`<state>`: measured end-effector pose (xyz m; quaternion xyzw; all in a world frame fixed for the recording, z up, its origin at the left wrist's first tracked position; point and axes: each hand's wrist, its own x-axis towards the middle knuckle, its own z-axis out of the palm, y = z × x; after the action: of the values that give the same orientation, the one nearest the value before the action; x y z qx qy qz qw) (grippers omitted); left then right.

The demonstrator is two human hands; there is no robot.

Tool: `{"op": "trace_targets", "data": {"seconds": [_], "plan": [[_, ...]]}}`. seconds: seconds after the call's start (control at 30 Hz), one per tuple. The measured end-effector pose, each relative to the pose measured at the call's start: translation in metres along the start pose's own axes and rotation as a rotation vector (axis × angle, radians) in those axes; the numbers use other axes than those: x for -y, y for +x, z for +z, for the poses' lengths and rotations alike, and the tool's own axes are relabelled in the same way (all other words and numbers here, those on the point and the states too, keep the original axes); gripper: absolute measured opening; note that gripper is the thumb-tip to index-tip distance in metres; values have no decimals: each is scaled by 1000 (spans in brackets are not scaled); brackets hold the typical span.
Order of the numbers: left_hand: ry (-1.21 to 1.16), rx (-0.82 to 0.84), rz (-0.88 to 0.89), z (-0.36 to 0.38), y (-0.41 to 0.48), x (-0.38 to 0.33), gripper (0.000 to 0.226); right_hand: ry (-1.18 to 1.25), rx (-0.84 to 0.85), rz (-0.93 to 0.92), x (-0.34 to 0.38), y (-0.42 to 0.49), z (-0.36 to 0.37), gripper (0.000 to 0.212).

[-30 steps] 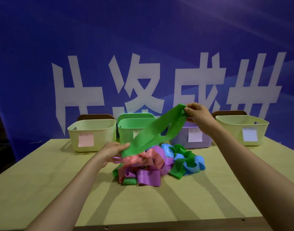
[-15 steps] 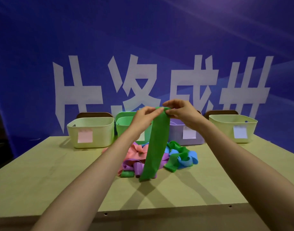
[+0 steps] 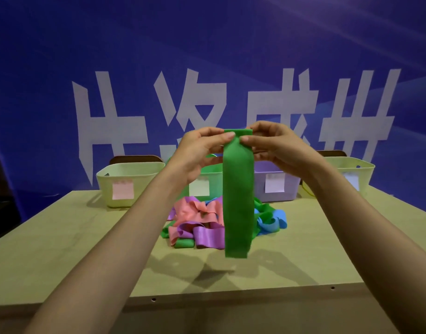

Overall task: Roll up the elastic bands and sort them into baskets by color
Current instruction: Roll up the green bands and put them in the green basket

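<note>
Farthest back, a blue backdrop (image 3: 231,44) with large white characters. Four baskets stand in a row along the far edge of the table (image 3: 62,237). From the left: cream basket (image 3: 127,182) with a pink note; green basket (image 3: 207,174), mostly hidden behind the left hand and the raised band; purple basket (image 3: 277,186) with a pale note; second cream basket (image 3: 347,169), partly cut off by the right forearm. A brown chair back (image 3: 134,158) shows behind the first. The pile (image 3: 202,218) of loose pink, purple, green and blue bands lies mid-table before the baskets, its middle screened by the hanging band.

Green band (image 3: 237,201): held up above the table, in front of the pile. Left hand (image 3: 197,150) pinches one top corner, right hand (image 3: 277,145) the other, thumbs toward the person. The top edge looks folded over. The rest hangs flat and straight, its lower end seemingly clear of the tabletop.
</note>
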<state>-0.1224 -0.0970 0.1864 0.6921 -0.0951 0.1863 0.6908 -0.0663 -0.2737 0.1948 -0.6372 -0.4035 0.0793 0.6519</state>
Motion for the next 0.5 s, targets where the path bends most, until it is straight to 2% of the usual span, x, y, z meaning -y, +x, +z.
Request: {"op": "trace_targets", "data": {"seconds": [0.1, 0.2, 0.33, 0.4, 0.5], "plan": [[-16, 38, -45, -6, -5, 1, 7, 52, 18, 47, -5, 0, 7, 9], [53, 13, -108, -12, -4, 30, 9, 43, -36, 141, -42, 4, 14, 5], [179, 13, -332, -26, -11, 121, 6, -32, -67, 374, -132, -3, 22, 4], [215, -11, -438, -30, -21, 169, 7, -87, -84, 474, -179, -13, 30, 10], [271, -118, -491, -30, -31, 218, 13, -91, -181, 511, -230, -26, 44, 17]]}}
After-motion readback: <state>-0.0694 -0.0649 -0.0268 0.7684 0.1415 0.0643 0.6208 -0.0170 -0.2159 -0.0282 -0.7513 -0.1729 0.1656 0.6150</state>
